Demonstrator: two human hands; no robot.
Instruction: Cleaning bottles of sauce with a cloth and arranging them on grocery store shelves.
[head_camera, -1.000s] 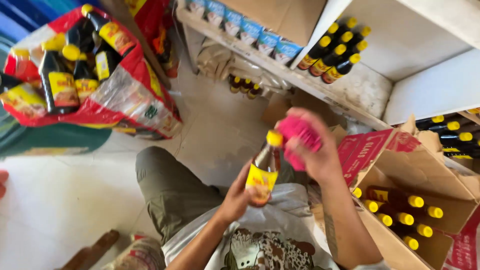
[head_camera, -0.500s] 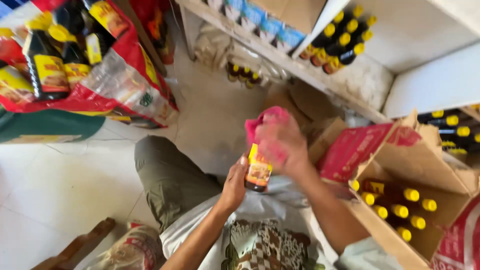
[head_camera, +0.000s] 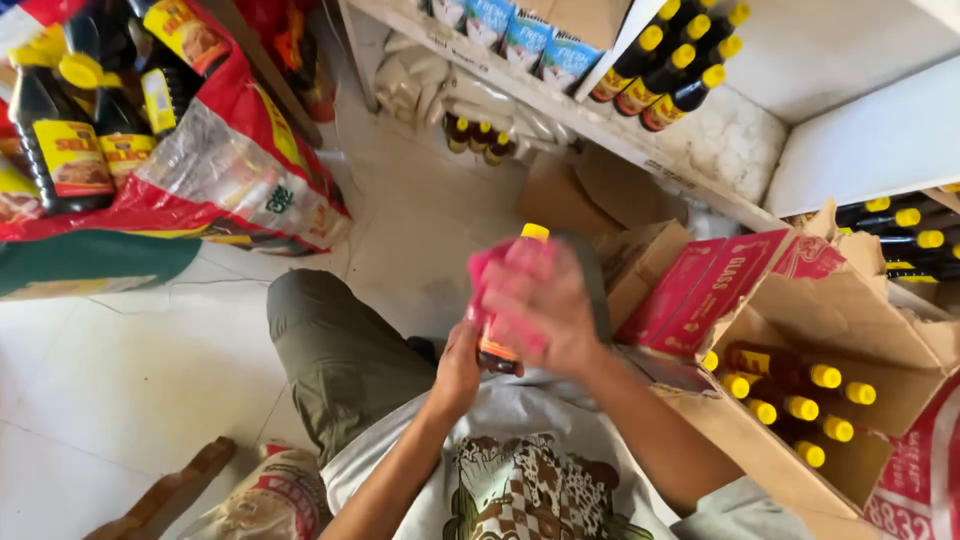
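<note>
Wiping a sauce bottle (head_camera: 503, 340)
Your left hand (head_camera: 458, 368) grips its base; your right hand (head_camera: 540, 305) presses a pink cloth (head_camera: 490, 275) around it; the box (head_camera: 850, 330) holds more

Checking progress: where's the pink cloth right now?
Head view, centre: pink cloth wraps the yellow-capped bottle, under the right hand, left of the open carton.

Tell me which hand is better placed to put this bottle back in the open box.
Probably the left hand: it grips the dark bottle at its base. The right hand is wrapped over it with a pink cloth, though the cardboard box lies on the right.
</note>
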